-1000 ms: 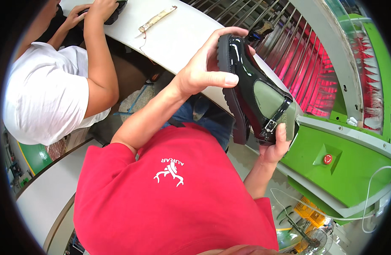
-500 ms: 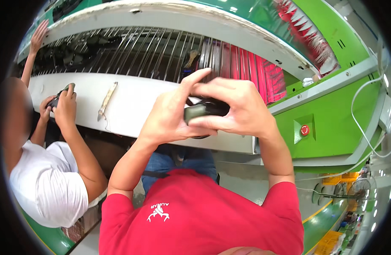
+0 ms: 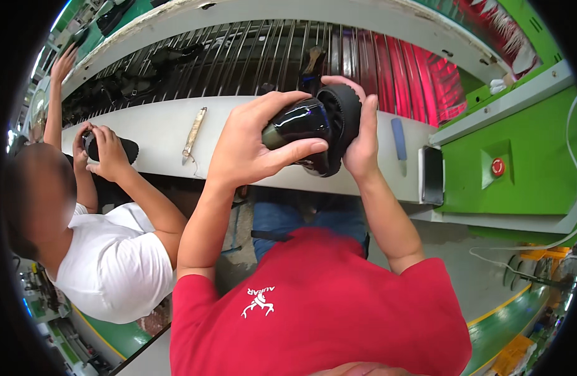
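Observation:
A glossy black shoe (image 3: pixel 302 124) with a thick black sole (image 3: pixel 346 116) is held up in front of me, above the white ledge. My left hand (image 3: pixel 248 138) wraps round the glossy upper, its thumb stretched across the near side. A dull green part (image 3: pixel 273 136) shows beside that palm. Against the sole lies my right hand (image 3: pixel 363 135), closed round the shoe's other side. Some of its fingers are hidden behind the sole.
On the white ledge (image 3: pixel 229 113) lie a knife with a wrapped handle (image 3: pixel 193 133) and a blue-handled knife (image 3: pixel 399 139). Beyond are metal bars (image 3: pixel 238 56) with dark shoes. A co-worker at left holds a black shoe (image 3: pixel 129 150). A red button (image 3: pixel 498 166) sits on the green machine (image 3: pixel 520 194).
The shoe has turned in my hands, so its thick sole now faces right. My right hand has shifted from curling over the top to lying along the sole. The view has swung left.

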Action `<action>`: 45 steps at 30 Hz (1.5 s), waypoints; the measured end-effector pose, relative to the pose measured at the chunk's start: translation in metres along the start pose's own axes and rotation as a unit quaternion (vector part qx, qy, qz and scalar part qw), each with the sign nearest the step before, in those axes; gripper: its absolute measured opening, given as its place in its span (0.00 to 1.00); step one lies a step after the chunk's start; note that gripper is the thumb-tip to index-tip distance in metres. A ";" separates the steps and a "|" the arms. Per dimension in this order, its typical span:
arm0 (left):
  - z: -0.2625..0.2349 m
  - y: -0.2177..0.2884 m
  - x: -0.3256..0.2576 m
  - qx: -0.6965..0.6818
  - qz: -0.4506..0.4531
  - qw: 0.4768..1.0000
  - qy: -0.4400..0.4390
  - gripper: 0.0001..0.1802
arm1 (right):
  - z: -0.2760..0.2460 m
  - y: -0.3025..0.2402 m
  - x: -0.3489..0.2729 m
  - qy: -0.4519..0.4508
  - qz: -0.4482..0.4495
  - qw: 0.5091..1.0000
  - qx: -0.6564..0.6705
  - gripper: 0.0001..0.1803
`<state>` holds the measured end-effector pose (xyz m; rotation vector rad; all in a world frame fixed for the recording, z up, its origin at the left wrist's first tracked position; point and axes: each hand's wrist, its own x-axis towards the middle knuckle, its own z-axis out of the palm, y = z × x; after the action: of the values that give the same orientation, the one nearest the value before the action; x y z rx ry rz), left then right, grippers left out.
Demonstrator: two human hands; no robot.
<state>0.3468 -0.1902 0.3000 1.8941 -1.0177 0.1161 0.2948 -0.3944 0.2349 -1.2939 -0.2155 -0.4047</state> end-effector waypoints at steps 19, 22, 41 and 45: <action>0.003 0.017 0.014 0.079 -0.017 0.993 -0.090 0.36 | -0.006 -0.004 0.005 0.046 0.012 0.997 0.060 0.31; 0.003 0.019 0.017 0.078 -0.028 0.992 -0.100 0.36 | -0.004 -0.005 0.004 0.057 0.016 0.996 0.064 0.31; 0.021 0.032 0.029 0.175 0.015 0.979 -0.106 0.38 | -0.037 -0.013 0.011 -0.035 -0.104 0.982 -0.154 0.29; 0.027 0.032 0.012 0.154 0.040 0.985 -0.070 0.41 | -0.038 -0.015 0.003 -0.036 -0.156 0.964 -0.213 0.31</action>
<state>0.3244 -0.2250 0.3130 2.1645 -1.2273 0.1985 0.2886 -0.4349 0.2396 -1.7064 -0.4129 -0.7003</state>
